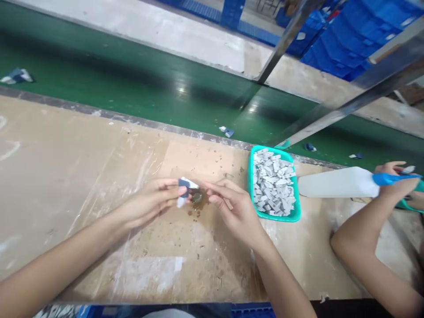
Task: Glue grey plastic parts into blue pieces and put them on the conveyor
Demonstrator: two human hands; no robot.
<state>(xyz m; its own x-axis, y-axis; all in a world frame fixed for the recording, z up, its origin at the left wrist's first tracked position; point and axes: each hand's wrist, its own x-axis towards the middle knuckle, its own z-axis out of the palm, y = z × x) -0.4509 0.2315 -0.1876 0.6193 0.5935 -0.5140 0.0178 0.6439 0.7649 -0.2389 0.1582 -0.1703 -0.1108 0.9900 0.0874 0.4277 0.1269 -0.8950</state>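
Between the fingertips of my left hand (155, 198), closed in a pinch, is a small dark-blue and white piece (184, 187); its white end points toward my right hand. My right hand (233, 203) is just across from it, thumb and forefinger drawn together; anything between them is too small to make out. Below and between the two hands, a small round dark dish (198, 197) sits on the cardboard-covered table, with brown wet spots around it. Right of my right hand stands a turquoise basket (300, 214) full of small white-grey pieces.
A white bottle with a blue nozzle (338, 182) lies beyond the basket. A co-worker's arm (367, 234) rests at the right. Behind the table runs a green belt (132, 88) carrying several blue-white pieces. A metal post (318, 126) slants across; blue crates (347, 37) are stacked behind.
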